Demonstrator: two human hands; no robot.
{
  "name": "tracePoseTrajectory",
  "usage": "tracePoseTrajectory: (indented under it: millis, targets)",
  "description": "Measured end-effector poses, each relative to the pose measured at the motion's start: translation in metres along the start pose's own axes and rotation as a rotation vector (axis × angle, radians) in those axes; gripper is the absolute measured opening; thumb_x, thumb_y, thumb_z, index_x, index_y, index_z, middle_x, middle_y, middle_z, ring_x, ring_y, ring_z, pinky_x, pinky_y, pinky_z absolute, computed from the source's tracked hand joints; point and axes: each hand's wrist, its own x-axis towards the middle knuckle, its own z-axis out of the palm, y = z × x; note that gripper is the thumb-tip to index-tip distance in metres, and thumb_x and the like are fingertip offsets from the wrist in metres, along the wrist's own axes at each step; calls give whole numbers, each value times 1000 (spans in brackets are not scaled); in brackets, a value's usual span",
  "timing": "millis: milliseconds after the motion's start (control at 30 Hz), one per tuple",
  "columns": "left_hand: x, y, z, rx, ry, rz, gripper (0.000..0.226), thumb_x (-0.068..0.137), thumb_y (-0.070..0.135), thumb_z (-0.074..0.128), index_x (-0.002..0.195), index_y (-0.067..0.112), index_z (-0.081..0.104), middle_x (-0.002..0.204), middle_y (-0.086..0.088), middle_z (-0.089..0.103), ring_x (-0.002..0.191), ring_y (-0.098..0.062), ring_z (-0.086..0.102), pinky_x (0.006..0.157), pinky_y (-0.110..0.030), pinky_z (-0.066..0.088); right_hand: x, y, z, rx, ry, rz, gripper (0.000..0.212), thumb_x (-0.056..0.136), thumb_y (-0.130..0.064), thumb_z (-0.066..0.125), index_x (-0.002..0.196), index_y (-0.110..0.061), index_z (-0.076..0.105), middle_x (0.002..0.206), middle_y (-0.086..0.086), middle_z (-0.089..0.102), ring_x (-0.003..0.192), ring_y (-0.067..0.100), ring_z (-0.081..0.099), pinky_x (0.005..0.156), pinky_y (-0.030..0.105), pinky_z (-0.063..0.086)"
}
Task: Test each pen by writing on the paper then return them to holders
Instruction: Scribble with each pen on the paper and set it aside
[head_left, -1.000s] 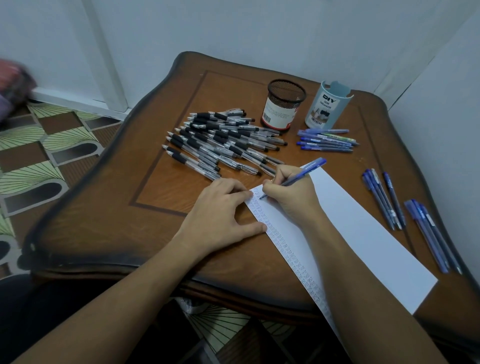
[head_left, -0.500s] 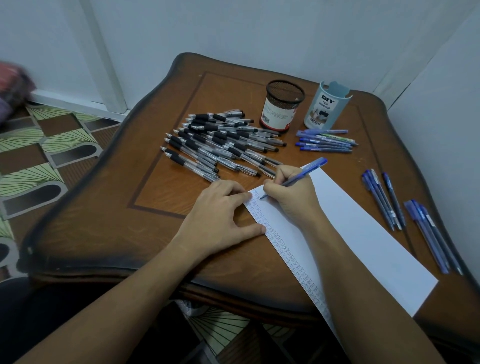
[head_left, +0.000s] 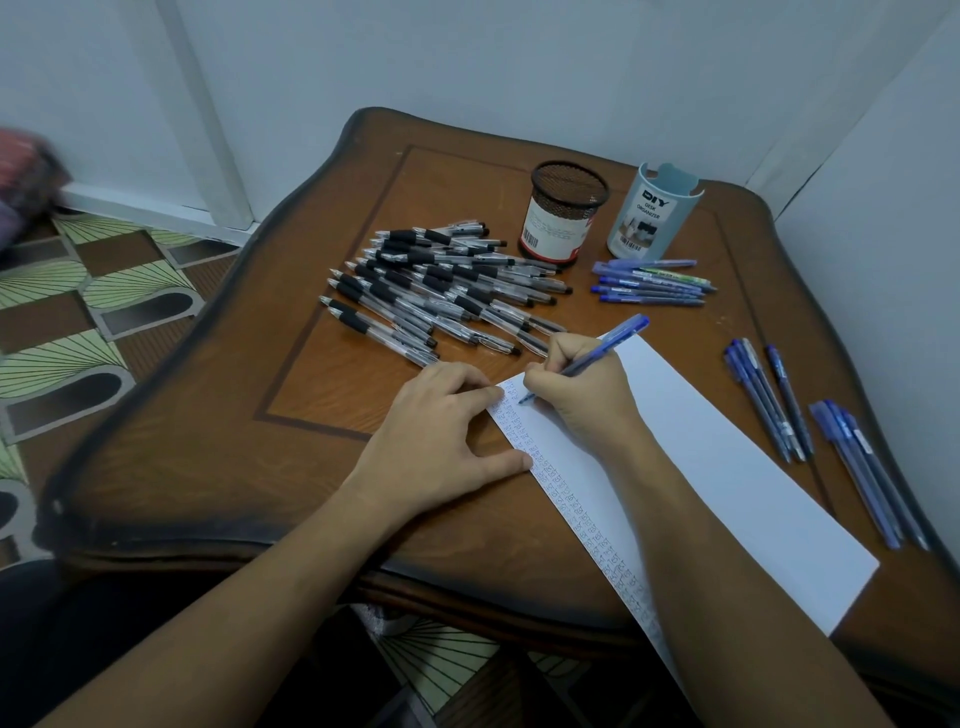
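Your right grip (head_left: 576, 395) is closed around a blue pen (head_left: 608, 345), pinched low on the barrel in a writing hold. The back end slants up and away toward the holders, and the tip rests on the far left corner of the white paper (head_left: 727, 467). A column of small blue test marks runs up the paper's left edge and ends at that corner, so you seem to be adding the next mark there. Your left grip (head_left: 441, 431) lies flat and holds nothing. Its fingertips and thumb press on the paper's left edge, most likely to stop the sheet sliding on the worktop (head_left: 260, 441) while you write, since its near end overhangs the worktop's front edge. The black-grip pens (head_left: 447, 291) lie heaped just left of the black mesh holder (head_left: 566, 213). A short row of blue pens (head_left: 649, 283) lies just in front of the pale blue desk organizer (head_left: 649, 218), and two more clusters of blue pens (head_left: 769, 395) lie to the right of the paper. This looks like sorting by colour near each holder, though you cannot tell which pens are already tested. No pens stick up out of either holder, so the returning step looks not yet begun. Compared with a second ago almost nothing differs: the tip sits at the same corner, your left grip has not shifted, and every pile lies as it did.
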Motion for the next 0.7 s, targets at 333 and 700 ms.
tracePoseTrajectory:
  millis: [333,700]
  targets:
    - [0,1,0,-13,6,0,88,69,81,42,129,20,63,122,9,54,115,-7,41,101,-32,38,-1,0,-1,-22,-3,-3,32,78,4,64,61,6,38,59,20,38,58,13,38,61,31,40]
    - [-1,-1,1,-4,4,10,88,69,81,42,130,20,62,123,9,54,114,-6,40,98,-27,33,0,1,-2,-20,5,-8,32,77,3,64,59,4,37,56,10,36,57,9,37,56,23,34]
